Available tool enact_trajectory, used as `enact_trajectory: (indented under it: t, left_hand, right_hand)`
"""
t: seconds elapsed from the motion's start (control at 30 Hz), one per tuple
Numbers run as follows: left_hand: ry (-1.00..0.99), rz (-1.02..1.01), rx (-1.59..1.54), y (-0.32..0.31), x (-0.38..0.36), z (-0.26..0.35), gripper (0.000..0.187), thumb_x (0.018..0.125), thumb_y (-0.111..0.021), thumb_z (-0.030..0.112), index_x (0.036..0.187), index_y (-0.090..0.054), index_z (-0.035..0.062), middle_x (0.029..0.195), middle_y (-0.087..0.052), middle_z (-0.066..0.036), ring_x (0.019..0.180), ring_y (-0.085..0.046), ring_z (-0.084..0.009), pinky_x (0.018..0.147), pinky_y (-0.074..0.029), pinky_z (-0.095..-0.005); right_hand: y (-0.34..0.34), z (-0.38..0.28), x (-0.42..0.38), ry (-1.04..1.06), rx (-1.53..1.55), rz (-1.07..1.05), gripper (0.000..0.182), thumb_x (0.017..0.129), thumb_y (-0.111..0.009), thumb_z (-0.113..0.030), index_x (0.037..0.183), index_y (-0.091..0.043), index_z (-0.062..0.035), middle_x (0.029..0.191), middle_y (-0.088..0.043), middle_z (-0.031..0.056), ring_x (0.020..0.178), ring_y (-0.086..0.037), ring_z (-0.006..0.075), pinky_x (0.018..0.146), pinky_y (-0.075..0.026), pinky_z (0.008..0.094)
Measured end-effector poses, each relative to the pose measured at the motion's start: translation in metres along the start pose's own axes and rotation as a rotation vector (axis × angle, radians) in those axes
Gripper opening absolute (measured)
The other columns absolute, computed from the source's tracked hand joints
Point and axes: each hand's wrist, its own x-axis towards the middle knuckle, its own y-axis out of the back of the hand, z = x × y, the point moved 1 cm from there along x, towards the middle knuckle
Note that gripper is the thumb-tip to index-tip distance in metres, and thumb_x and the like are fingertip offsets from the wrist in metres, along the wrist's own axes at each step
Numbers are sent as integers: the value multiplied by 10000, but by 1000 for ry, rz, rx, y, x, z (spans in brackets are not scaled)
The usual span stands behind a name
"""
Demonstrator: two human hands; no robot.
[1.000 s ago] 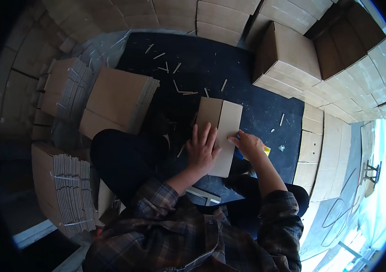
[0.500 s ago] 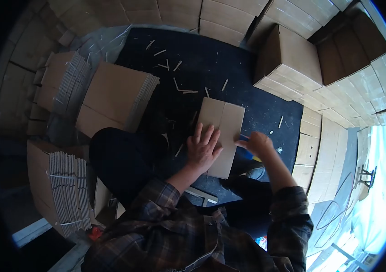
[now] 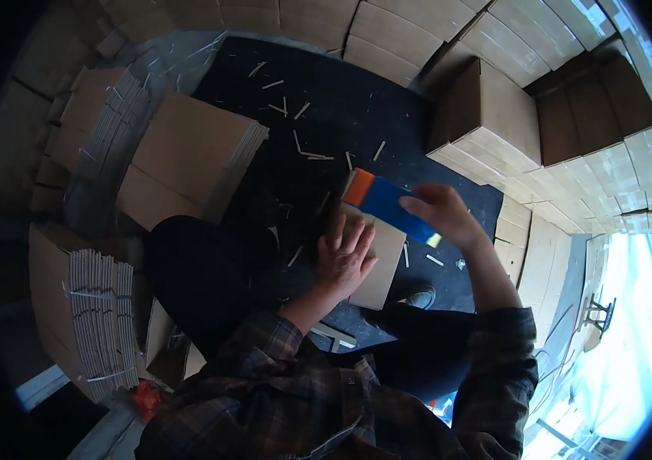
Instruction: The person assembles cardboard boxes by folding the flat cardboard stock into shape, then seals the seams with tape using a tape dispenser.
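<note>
A flat brown cardboard piece [image 3: 378,277] lies before me on the dark mat. My left hand [image 3: 344,259] rests palm down on it, fingers spread, pressing on its left part. In my right hand [image 3: 448,216] is a long blue tool with an orange end [image 3: 391,205] and a small yellow tip; its exact kind cannot be made out. The tool is held above the cardboard's far part and hides some of it. Small cardboard strips [image 3: 435,261] lie just right of the piece.
Bundled stacks of flat cartons [image 3: 180,153] stand at left, with a strapped bundle [image 3: 104,314] nearer me. Open boxes [image 3: 506,107] rise at upper right. Loose cardboard strips [image 3: 301,111] litter the dark mat [image 3: 380,100]. My shoe [image 3: 418,295] is beside the cardboard.
My right hand has risen from the cardboard's right edge, bringing the blue tool up over its far part. New strips show to the right. My left hand stays on the cardboard.
</note>
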Motion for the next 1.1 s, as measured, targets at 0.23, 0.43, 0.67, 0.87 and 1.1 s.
enact_trajectory:
  t: [0.23, 0.43, 0.67, 0.87, 1.1]
  left_hand:
    - [17, 86, -110, 5, 1, 1, 703, 742, -769, 347, 1355, -504, 130, 1500, -258, -89, 1417, -164, -360, 991, -306, -551]
    - [-14, 53, -204, 20, 8, -10, 497, 866, -664, 321, 1283, -534, 83, 1310, -503, -91, 1226, -468, -256, 966, -421, -447]
    - [1034, 25, -1939, 33, 44, -56, 465, 1005, -438, 393, 1156, -543, -34, 1021, -643, -191, 970, -663, -262, 816, -575, -389]
    - [1098, -110, -2061, 36, 75, -64, 405, 976, -525, 333, 1132, -556, -39, 1000, -642, -198, 954, -663, -271, 863, -557, -441]
    - [1029, -35, -1807, 26, 80, -64, 210, 844, -699, 228, 953, -646, 56, 899, -666, -133, 856, -662, -226, 788, -559, -369]
  right_hand:
    - [-9, -24, 8, -74, -87, -217, 692, 824, -663, -567, 1197, -615, 14, 1128, -649, 200, 1042, -634, 318, 922, -491, 391]
    - [-8, -29, 31, -169, -107, -138, 608, 841, -660, -522, 1107, -666, 24, 1023, -689, 181, 924, -679, 277, 825, -530, 356]
    - [-8, -20, 42, -197, -76, -159, 612, 838, -659, -534, 1114, -670, 12, 1059, -684, 175, 938, -677, 275, 875, -512, 359]
    - [-3, -15, 40, -169, -53, -149, 535, 866, -644, -490, 1088, -684, -5, 1007, -699, 164, 880, -685, 245, 848, -522, 334]
    - [-8, -25, 40, -157, -176, -267, 607, 851, -645, -545, 1105, -677, 5, 1031, -690, 168, 920, -680, 274, 839, -530, 360]
